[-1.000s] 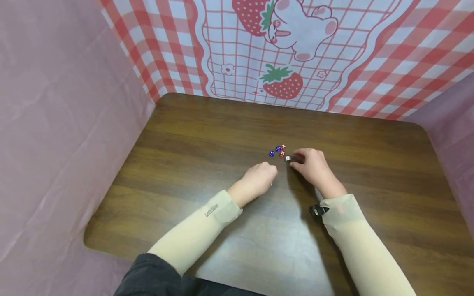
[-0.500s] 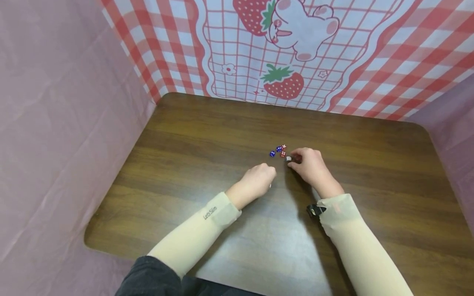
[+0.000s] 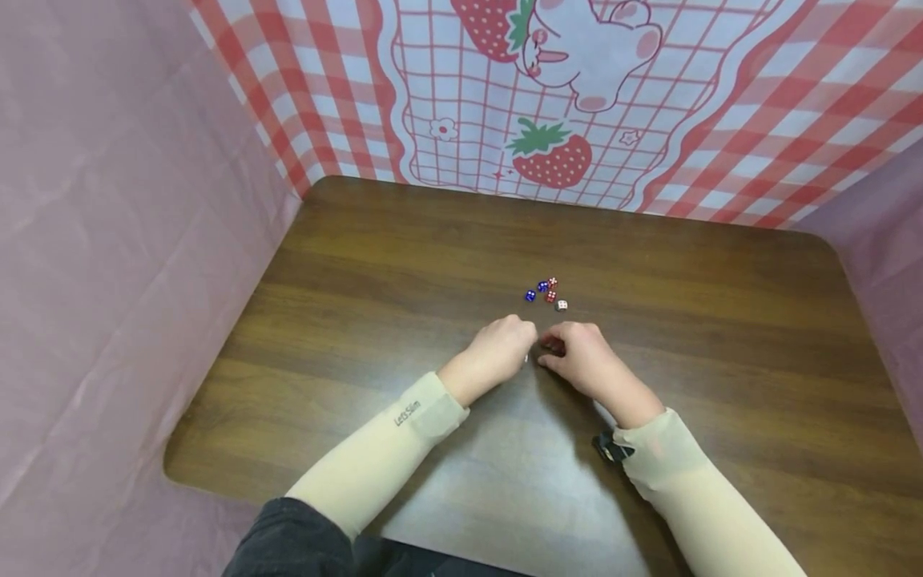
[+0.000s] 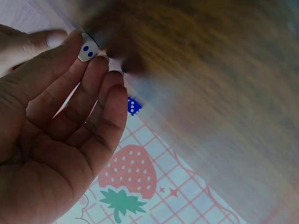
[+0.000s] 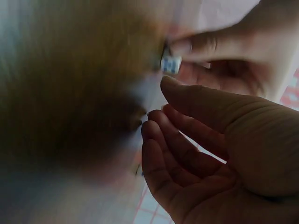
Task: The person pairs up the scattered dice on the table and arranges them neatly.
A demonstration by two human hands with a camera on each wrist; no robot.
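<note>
One white die (image 4: 88, 48) is pinched in the fingers of the left hand (image 3: 493, 358), just left of the right hand (image 3: 586, 361), whose thumb and fingertips are held apart, while five other dice (image 3: 551, 296) are grouped nearer the far edge of the worktop (image 3: 389, 264).

The head view was evenly bright and mostly crisp, with pale glare on the near part of the wooden table (image 3: 404, 264) and a soft shadow left of the right sleeve (image 3: 695, 481). Both wrist views were dimmer and hazier, the left hand (image 4: 60, 126) and right hand (image 5: 205, 144) shaded, wood grain smeared; the white die (image 4: 88, 48) looked blurrier from the right wrist.
</note>
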